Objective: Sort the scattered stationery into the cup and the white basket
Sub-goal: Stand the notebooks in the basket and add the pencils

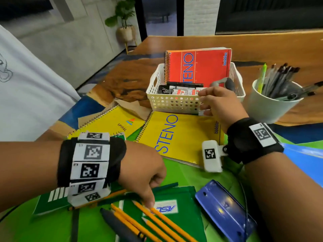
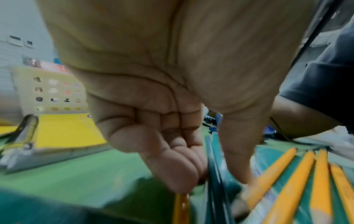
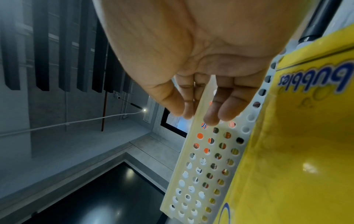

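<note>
My left hand (image 1: 154,191) hangs low over a green notebook (image 1: 185,226) at the near edge. Its thumb tip touches the end of one of several yellow pencils (image 1: 166,222). In the left wrist view, dark green pencils (image 2: 214,159) run between that thumb and the curled fingers, pinched. My right hand (image 1: 202,100) grips the front right rim of the white basket (image 1: 174,102), thumb over the rim, fingers on the holed outer wall (image 3: 206,166). The white cup (image 1: 267,107), full of pens, stands to the right of the basket.
The basket holds a red steno notebook (image 1: 197,67), staple boxes and a grey stapler (image 1: 225,83). Two yellow notebooks (image 1: 178,137) lie before it. A blue hole punch (image 1: 225,206) and a grey pen (image 1: 118,226) lie near the pencils. A person in white (image 1: 26,84) stands left.
</note>
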`<state>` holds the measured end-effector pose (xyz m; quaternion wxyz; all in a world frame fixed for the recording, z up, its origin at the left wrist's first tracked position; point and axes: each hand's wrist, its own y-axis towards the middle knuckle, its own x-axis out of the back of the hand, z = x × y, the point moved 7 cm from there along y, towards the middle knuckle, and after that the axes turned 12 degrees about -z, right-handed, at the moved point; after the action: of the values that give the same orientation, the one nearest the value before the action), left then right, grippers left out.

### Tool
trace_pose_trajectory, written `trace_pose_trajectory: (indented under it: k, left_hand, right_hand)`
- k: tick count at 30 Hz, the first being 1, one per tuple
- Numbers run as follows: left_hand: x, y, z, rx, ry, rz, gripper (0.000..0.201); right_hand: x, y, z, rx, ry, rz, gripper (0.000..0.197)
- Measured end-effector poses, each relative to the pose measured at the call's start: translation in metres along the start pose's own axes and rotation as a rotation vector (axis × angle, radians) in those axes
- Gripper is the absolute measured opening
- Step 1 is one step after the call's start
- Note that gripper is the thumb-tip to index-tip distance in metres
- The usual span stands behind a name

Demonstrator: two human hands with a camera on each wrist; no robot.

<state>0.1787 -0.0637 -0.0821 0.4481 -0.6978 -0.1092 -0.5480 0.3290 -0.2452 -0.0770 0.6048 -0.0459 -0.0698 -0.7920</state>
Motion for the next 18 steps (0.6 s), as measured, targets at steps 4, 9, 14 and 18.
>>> trace_pose_trajectory:
  k: [4,9,14,18]
  left_hand:
    - [0.003,0.005,0.016,0.019,-0.147,-0.099,0.026]
    - [0.021,0.005,0.044,0.223,-0.758,-0.199,0.018]
    - [0.021,-0.006,0.066,0.312,-0.455,-0.208,0.015]
    - [-0.005,-0.012,0.043,0.219,-0.095,-0.067,0.035]
  right_hand:
    - [0.0,-0.002,0.001,0.002,0.009,0.003,0.019]
    - [0.0,-0.002,0.001,0.006,0.01,0.016,0.02]
    - [0.0,-0.002,0.001,0.007,0.021,0.023,0.018]
    - [0.0,-0.001,0.0,0.009,0.025,0.02,0.017]
